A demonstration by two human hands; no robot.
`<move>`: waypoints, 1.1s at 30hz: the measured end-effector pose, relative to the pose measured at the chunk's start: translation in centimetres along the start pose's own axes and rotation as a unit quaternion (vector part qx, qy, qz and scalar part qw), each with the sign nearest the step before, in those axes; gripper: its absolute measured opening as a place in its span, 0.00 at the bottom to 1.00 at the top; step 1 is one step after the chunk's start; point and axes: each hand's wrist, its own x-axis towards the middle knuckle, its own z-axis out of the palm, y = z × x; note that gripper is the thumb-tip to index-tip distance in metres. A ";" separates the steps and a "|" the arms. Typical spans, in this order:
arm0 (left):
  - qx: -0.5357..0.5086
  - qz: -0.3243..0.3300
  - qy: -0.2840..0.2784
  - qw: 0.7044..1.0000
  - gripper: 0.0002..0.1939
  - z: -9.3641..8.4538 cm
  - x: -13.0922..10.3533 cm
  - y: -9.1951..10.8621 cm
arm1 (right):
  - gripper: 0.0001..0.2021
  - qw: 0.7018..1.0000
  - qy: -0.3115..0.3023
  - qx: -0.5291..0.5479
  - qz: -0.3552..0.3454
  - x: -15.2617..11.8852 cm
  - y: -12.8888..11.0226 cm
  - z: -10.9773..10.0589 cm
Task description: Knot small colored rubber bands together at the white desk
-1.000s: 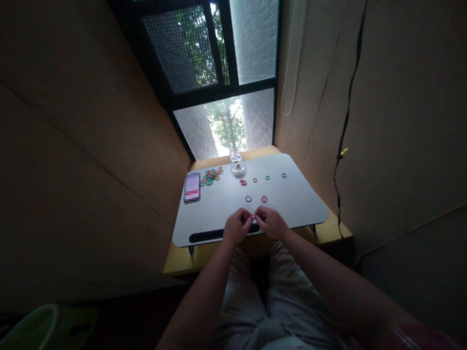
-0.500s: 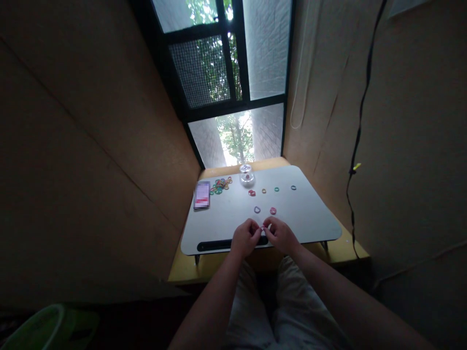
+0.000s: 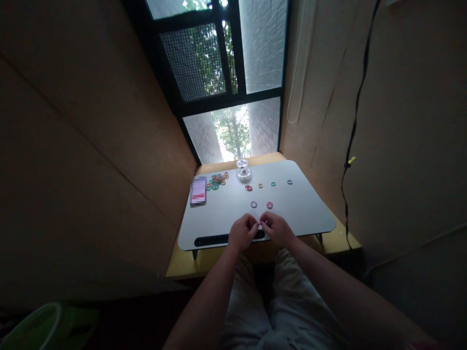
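Note:
Near the front edge of the white lap table (image 3: 215,218), my left hand (image 3: 242,233) and my right hand (image 3: 278,230) meet fingertip to fingertip. Both are closed in a pinch on a small pinkish hair tie (image 3: 259,222), mostly hidden by the fingers. Just beyond them lie a pale purple hair tie (image 3: 254,204) and a pink one (image 3: 269,205). Farther back is a row with red hair ties (image 3: 248,188), a yellow one (image 3: 260,185), a green one (image 3: 273,184) and a dark teal one (image 3: 290,182).
A mixed pile of coloured hair ties (image 3: 218,181) sits at the back left, beside a phone (image 3: 198,190). A clear round container (image 3: 243,173) stands at the back. A black slot (image 3: 211,240) runs along the front edge. Behind is a window (image 3: 233,131); a black cable (image 3: 355,116) hangs right.
The whole view has shifted slightly, so the table appears a little higher and farther left. Both hands stay together at the pinkish hair tie, with small finger movements.

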 end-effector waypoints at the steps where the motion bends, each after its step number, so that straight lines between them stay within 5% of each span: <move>1: 0.002 0.001 0.000 1.000 0.05 0.0 0.0 0.0 | 0.03 1.000 0.000 0.003 -0.001 0.0 0.0 0.0; 26: 0.006 0.002 0.003 1.000 0.03 0.0 0.0 -0.3 | 0.05 1.000 0.001 0.021 -0.017 0.0 0.5 0.2; 33: -0.006 -0.008 -0.002 1.000 0.03 0.0 0.4 -0.2 | 0.07 0.996 0.062 0.056 0.026 2.2 2.5 -1.1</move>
